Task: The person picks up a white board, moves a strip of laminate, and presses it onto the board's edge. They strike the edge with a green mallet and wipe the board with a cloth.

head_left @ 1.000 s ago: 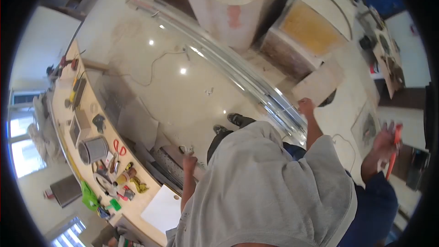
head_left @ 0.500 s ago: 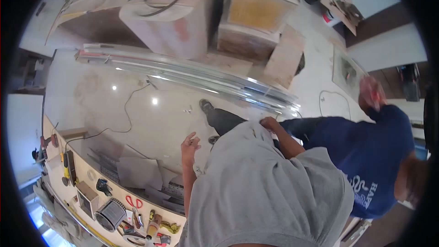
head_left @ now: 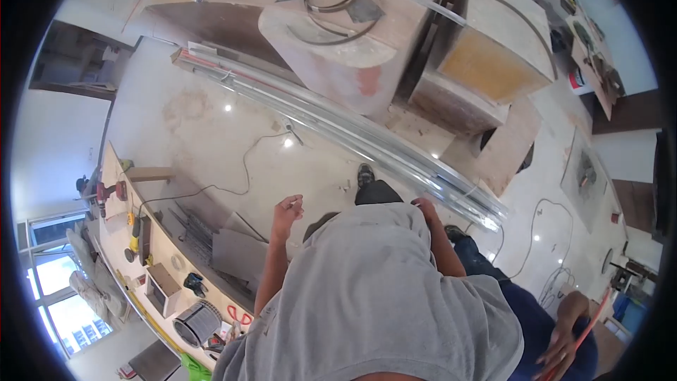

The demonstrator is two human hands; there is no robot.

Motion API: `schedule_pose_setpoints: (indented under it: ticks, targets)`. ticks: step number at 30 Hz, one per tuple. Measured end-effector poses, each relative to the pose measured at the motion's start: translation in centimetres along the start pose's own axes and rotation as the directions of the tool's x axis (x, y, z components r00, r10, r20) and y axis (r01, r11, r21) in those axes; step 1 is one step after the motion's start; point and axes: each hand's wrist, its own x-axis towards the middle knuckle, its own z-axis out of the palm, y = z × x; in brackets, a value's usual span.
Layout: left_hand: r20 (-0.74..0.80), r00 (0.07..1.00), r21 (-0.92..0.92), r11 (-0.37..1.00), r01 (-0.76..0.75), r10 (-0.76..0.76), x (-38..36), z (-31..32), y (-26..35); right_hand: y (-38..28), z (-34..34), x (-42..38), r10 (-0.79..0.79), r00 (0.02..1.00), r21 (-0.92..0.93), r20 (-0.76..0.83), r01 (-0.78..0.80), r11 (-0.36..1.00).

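My left hand [head_left: 288,213] hangs in the air left of my grey shirt. Its fingers are loosely bent and I see nothing in them. On the other side, my right hand [head_left: 423,207] is low beside the shirt's hem, its fingers mostly turned away from view. Nearest to my left hand are grey sheets [head_left: 240,252] behind the long wooden workbench [head_left: 159,229]. Ahead of my right hand, a bundle of long metal profiles [head_left: 338,134] lies on the floor.
A co-worker in dark blue stands at my right; that person's hand [head_left: 560,349] is by a thin red strip [head_left: 594,321]. Tools, including a drill [head_left: 109,194], a grinder [head_left: 132,238] and scissors [head_left: 240,315], line the bench. A cable [head_left: 245,169] crosses the floor. Large cabinets [head_left: 486,63] stand ahead.
My view has turned, so the room's objects sit farther right and the co-worker lower in the picture. My left hand's fingers look more bent than before.
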Motion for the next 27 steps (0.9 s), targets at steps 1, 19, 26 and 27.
schedule_pose_setpoints:
  ticks: [1,19,26,27]
  targets:
    - [-0.006,1.0,-0.01,1.0,0.004,-0.005,1.1,0.0,1.7,-4.2,-0.8,1.1,0.144,0.989,0.045,-0.017,-0.143,0.989]
    - [0.353,0.844,-0.095,0.912,-0.398,0.405,27.7,0.0,44.2,-12.7,4.0,-6.9,0.874,0.483,0.784,-0.049,-0.524,0.333]
    - [0.445,0.794,0.098,0.859,-0.503,0.414,39.9,2.6,52.4,-19.3,14.7,-6.5,0.874,0.47,0.851,-0.12,-0.404,0.334]
    - [0.458,0.782,0.122,0.842,-0.526,0.422,42.1,3.2,53.4,-19.2,16.0,-6.5,0.861,0.482,0.843,-0.16,-0.388,0.373]
